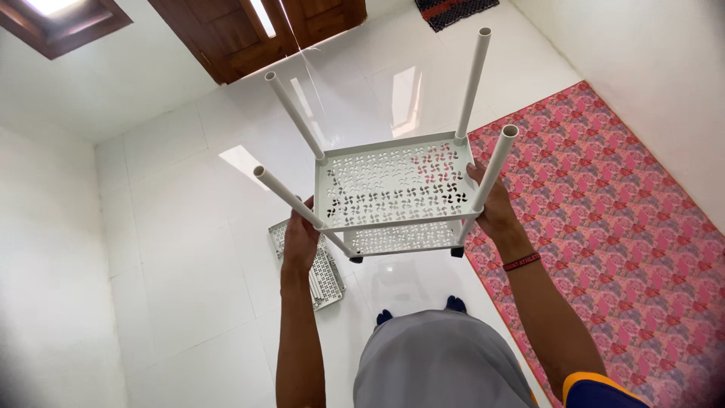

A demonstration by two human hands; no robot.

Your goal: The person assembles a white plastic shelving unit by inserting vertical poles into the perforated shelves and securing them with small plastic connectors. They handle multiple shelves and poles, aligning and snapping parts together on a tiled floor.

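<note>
Centrally, white perforated shelf rack (393,185) sits between both hands: left hand (300,240) fingers wrapped on its left edge, right hand (495,208) clasping the right edge.

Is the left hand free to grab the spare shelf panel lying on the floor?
Probably not as things stand: the left hand grips the white rack along with the right hand. The shelf panel lies unobstructed on the tiles just below it.
</note>
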